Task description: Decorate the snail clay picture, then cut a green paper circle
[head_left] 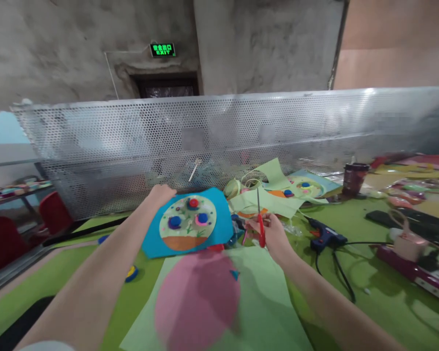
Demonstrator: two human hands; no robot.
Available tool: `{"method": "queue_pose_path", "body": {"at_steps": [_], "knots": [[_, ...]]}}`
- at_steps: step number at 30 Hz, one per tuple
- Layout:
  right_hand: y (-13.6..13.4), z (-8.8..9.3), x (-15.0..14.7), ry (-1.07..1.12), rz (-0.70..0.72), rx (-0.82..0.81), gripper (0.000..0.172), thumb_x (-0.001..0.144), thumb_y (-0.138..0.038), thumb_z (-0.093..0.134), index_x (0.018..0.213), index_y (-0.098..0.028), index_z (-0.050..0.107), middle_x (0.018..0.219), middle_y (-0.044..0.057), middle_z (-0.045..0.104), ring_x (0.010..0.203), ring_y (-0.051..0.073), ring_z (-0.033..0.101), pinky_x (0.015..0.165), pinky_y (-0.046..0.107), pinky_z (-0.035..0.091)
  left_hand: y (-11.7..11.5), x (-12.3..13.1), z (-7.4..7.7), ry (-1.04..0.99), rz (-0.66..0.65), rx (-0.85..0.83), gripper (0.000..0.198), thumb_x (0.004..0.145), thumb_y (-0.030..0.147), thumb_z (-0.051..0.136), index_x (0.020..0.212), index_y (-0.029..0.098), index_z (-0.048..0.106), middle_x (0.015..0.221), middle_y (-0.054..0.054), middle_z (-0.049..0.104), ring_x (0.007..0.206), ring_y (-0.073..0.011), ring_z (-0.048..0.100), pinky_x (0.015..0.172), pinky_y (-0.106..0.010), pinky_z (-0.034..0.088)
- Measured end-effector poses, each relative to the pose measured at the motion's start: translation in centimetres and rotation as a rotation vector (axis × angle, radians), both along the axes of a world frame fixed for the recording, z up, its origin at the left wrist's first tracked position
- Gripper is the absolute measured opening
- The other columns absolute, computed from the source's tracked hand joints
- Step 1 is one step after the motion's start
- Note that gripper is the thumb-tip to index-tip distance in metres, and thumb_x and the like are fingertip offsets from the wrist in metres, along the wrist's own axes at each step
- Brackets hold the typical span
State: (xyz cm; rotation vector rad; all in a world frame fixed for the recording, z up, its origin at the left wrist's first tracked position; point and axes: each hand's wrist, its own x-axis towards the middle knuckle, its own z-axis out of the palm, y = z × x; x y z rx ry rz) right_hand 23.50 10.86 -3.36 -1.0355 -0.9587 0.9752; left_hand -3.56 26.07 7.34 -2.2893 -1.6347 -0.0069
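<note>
One right hand grips metal scissors; left, hold unclear, curls at blue card.

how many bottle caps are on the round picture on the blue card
3: a red cap at the top, a blue cap at lower left and a second blue cap at lower right.

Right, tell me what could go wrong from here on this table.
The red scissors in the right hand point away from the person, with pale green paper close by; a careless swing might nick it. The glue gun lies to the right of that hand; whether it is hot cannot be seen, but the black cable beside it could snag. The small blue scrap on the pink circle, if not stuck down, might be brushed away.
</note>
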Motion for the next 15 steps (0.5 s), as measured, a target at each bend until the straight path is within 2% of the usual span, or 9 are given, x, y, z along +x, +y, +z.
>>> {"method": "queue_pose_path", "body": {"at_steps": [3,5,9,13,15], "knots": [[-0.4,-0.1,-0.7,-0.119,0.052,0.038,0.038,0.066,-0.034,0.072,0.072,-0.024,0.036,0.060,-0.006,0.056,0.050,0.016,0.060,0.044,0.028,0.049,0.0,0.2,-0.7,-0.036,-0.012,-0.017,0.029,0.086,0.031,0.055,0.111,0.017,0.053,0.112,-0.007,0.057,0.094,-0.0212,0.059,0.078,-0.041,0.051],[-0.9,-0.5,-1.7,-0.235,0.128,0.052,0.040,0.059,-0.028,0.076,0.071,-0.024,0.038,0.055,-0.008,0.055,0.047,0.016,0.060,0.041,0.025,0.046,-0.6,-0.2,-1.0,-0.059,-0.005,-0.008,0.028,0.086,0.032,0.055,0.108,0.016,0.056,0.110,-0.005,0.058,0.093,-0.0229,0.060,0.078,-0.040,0.050],[-2.2,-1.0,-3.3,-0.425,0.248,0.053,0.029,0.063,-0.016,0.068,0.076,-0.024,0.043,0.059,-0.005,0.060,0.054,0.018,0.063,0.044,0.024,0.044,-1.6,-1.2,-0.8,-0.066,0.078,0.075,0.027,0.086,0.031,0.055,0.109,0.016,0.055,0.112,-0.006,0.058,0.095,-0.0220,0.059,0.081,-0.041,0.049],[-2.4,-0.8,-3.2,-0.536,0.217,0.022,0.026,0.071,-0.020,0.061,0.077,-0.025,0.037,0.061,-0.004,0.059,0.058,0.017,0.062,0.049,0.024,0.043,-2.3,-0.8,0.1,-0.008,0.186,0.188,0.029,0.086,0.032,0.054,0.111,0.017,0.054,0.116,-0.007,0.056,0.100,-0.0238,0.057,0.085,-0.045,0.046],[-2.3,-0.6,-3.0,-0.604,0.180,-0.001,0.025,0.073,-0.023,0.060,0.079,-0.025,0.036,0.063,-0.003,0.058,0.059,0.017,0.059,0.051,0.024,0.041,-4.1,-0.1,0.4,0.042,0.206,0.204,0.030,0.086,0.032,0.055,0.111,0.016,0.054,0.115,-0.008,0.056,0.101,-0.0241,0.056,0.085,-0.047,0.046]]}}
